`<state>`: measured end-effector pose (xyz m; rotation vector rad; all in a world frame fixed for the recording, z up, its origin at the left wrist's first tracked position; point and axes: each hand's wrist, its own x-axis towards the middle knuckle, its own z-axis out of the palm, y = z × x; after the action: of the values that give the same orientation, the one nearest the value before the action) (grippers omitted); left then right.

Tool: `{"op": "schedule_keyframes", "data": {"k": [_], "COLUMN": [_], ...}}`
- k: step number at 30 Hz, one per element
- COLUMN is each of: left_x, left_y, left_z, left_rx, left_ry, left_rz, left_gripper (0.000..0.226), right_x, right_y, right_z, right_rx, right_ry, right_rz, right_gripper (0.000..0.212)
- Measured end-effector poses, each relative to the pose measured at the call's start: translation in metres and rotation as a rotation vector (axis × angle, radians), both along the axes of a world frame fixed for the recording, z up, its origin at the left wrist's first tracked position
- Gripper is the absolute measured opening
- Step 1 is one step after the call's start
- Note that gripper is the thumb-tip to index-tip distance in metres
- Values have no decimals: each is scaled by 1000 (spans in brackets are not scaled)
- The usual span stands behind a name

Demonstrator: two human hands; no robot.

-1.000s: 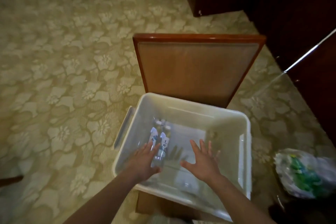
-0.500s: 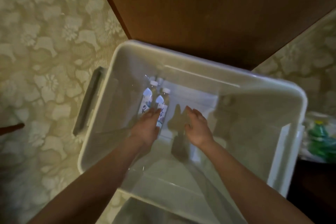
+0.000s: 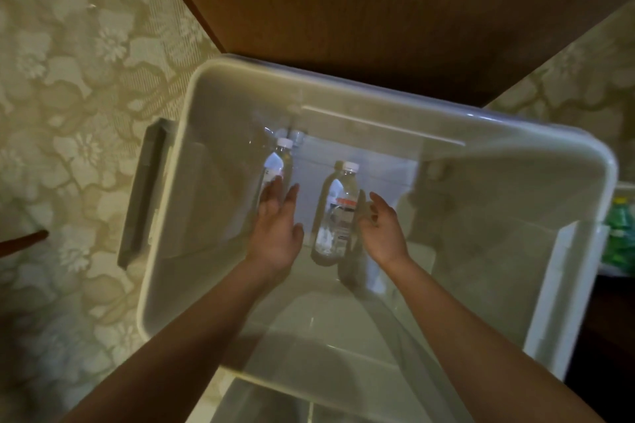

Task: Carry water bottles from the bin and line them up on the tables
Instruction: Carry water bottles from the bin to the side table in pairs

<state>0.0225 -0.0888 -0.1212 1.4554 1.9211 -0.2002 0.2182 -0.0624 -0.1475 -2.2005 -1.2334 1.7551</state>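
Reaching into the bin (image 3: 343, 120) for the last two water bottles. The white plastic bin stands on the patterned carpet (image 3: 68, 79) against a brown wooden panel (image 3: 378, 10); both bottles lie on its floor, caps pointing away from the person. The left bottle (image 3: 276, 165) lies near the left wall, and the left hand (image 3: 276, 237) covers its lower half with fingers extended and spread, not yet curled round it. The right bottle (image 3: 335, 213) lies between the two hands; the right hand (image 3: 381, 230) is at its right flank, the grip apart, thumb and fingers cupped toward the label but not closed. Whether either hand already touches its bottle cannot be told.

To do the step well, each hand should probably wrap the bottle at mid-body, over the label, where the wall is stiffest, and close firmly before lifting. The clear, smooth plastic may roll or slip on the bin floor, so pressing lightly down while the fingers close seems wise. Lifting straight up should clear the tall rim.
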Motion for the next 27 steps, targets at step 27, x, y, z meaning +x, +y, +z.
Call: {"op": "schedule_keyframes", "data": {"k": [27], "left_x": [40], "left_y": [21], "left_z": [-38], "left_rx": [-123], "left_ry": [-360], "left_rz": [192], "left_gripper": [52], "right_x": [16], "right_y": [-1], "right_z": [-24], "right_rx": [33], "right_ry": [-73], "right_rz": [-195], "right_gripper": [68]}}
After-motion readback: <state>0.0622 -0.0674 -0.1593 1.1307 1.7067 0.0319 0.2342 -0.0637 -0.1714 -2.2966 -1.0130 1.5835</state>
